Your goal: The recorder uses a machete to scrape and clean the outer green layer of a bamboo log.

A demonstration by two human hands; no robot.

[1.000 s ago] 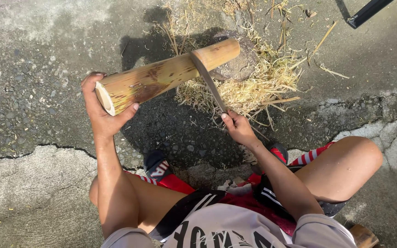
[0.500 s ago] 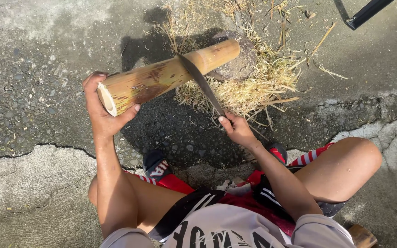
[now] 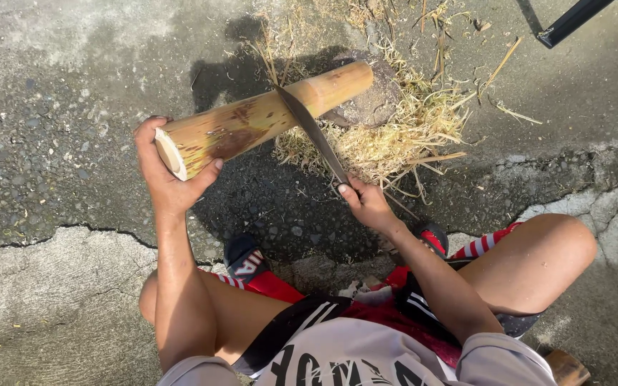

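Bamboo (image 3: pixel 262 118) like this feels stiff, heavy and slick-skinned to us, so we'd grab the cut end. Our left hand (image 3: pixel 169 175) cups that end, propping it over the straw (image 3: pixel 395 136) (far end on a stone); our right hand (image 3: pixel 366 204) is clamped on the knife (image 3: pixel 312 132), blade resting mid-pole.

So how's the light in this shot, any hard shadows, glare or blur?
Head view: strong direct sun, sharp focus, no motion blur. The bamboo pole and the person cast a hard dark shadow on the concrete ground beneath. The knife blade reads dark, without glare. Left hand and right hand are brightly lit.
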